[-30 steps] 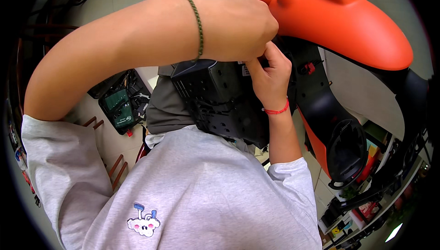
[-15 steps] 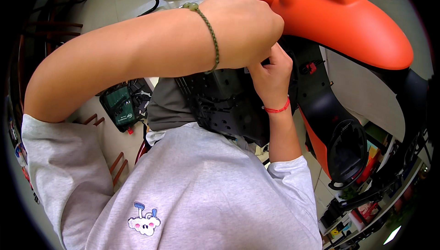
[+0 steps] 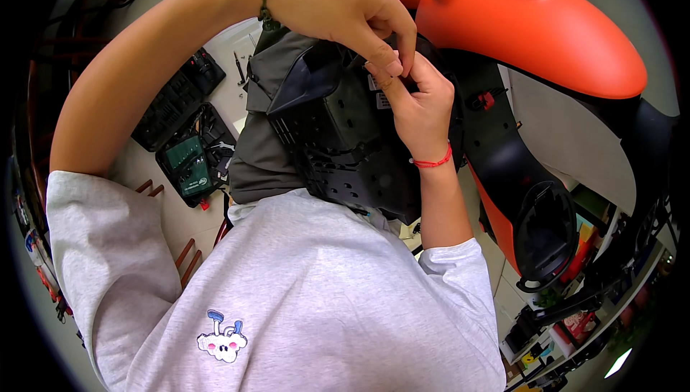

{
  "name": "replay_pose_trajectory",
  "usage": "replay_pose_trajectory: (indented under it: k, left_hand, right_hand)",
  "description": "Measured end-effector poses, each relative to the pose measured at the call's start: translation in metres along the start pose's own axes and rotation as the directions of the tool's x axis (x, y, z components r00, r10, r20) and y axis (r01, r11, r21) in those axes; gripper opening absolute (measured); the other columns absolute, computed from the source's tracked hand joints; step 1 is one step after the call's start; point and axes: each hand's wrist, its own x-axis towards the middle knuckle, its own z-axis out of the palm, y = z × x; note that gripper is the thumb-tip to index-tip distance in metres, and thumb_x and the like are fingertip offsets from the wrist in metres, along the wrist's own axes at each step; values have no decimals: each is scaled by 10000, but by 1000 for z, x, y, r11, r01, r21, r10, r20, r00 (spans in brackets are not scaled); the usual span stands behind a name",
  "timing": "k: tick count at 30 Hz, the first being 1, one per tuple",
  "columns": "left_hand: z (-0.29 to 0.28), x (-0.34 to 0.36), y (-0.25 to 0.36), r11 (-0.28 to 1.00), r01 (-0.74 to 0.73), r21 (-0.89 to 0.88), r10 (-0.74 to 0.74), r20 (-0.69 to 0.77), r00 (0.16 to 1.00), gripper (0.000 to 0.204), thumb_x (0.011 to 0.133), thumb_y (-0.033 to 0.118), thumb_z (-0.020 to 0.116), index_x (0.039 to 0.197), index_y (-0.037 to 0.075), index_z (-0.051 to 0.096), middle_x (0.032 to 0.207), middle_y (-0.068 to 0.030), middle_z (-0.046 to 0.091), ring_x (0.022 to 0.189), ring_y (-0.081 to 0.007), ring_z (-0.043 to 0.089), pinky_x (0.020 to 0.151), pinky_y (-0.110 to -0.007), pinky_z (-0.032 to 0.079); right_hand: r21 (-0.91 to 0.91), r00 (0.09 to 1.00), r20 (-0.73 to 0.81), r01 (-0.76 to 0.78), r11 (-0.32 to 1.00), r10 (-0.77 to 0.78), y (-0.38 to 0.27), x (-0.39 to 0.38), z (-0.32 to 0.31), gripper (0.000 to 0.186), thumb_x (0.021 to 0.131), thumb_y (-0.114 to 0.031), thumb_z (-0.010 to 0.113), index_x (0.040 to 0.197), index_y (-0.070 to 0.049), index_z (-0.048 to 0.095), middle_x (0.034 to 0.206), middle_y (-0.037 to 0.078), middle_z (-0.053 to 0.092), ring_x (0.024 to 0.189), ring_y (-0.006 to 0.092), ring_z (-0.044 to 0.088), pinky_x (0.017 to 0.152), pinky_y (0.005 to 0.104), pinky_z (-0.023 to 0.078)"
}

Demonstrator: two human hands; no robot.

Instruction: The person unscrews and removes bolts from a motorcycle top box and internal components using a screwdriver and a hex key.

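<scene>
A black plastic housing (image 3: 338, 129) with holes and ribs rests across my lap, and small white labels (image 3: 383, 100) show on its far part. Above it my left hand (image 3: 352, 14), with a green braided bracelet on the wrist, reaches across from the left, thumb and forefinger bent into a pinch. My right hand (image 3: 425, 108), wearing a red bracelet, comes up from below with its fingers closed and its fingertips meeting those of the left. Whatever lies between the fingertips is hidden or too small to make out.
An orange vehicle body shell (image 3: 532, 32) stands close at the right, its black seat-like part (image 3: 543, 226) below. On the floor at the left lies an open black tool case (image 3: 190, 158) with a green panel. Shelves with assorted goods (image 3: 575, 327) line the lower right.
My left hand has swung left and turned, so its thumb and forefinger now show, touching the right fingertips. More of the black housing and tool case is uncovered. The right hand stays nearly in place.
</scene>
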Motion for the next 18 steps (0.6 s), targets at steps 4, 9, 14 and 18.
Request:
replay_pose_trajectory:
  k: [4,9,14,18]
  left_hand:
    - [1,4,-16,994,-59,-88,59,6,998,205,892,227,692,981,42,697,553,73,328,524,-44,308,491,-260,257]
    - [14,11,-19,987,-142,81,153,-163,975,232,866,221,690,764,38,589,538,9,399,501,-112,390,492,-293,308]
    - [38,15,-7,786,-60,616,343,-352,871,202,787,200,652,707,71,519,599,-79,545,568,-282,554,504,-380,412]
    - [49,16,-3,675,143,724,361,-493,792,189,787,210,639,708,81,526,616,-64,577,589,-271,594,486,-395,433]
  right_hand:
    - [3,1000,24,-6,1000,6,4,0,-1,236,885,-198,707,814,6,611,710,56,605,567,104,533,526,248,423]
    - [-46,999,40,-5,999,7,8,-2,-4,197,850,-134,723,809,10,595,734,70,600,552,143,509,522,262,410]
    - [5,996,-5,84,996,-84,9,-3,-3,145,804,-63,729,847,6,609,777,75,592,562,158,488,527,274,400]
    - [-4,998,65,11,1000,-10,6,-2,-6,138,792,-39,728,884,0,632,792,71,601,576,162,487,541,274,407]
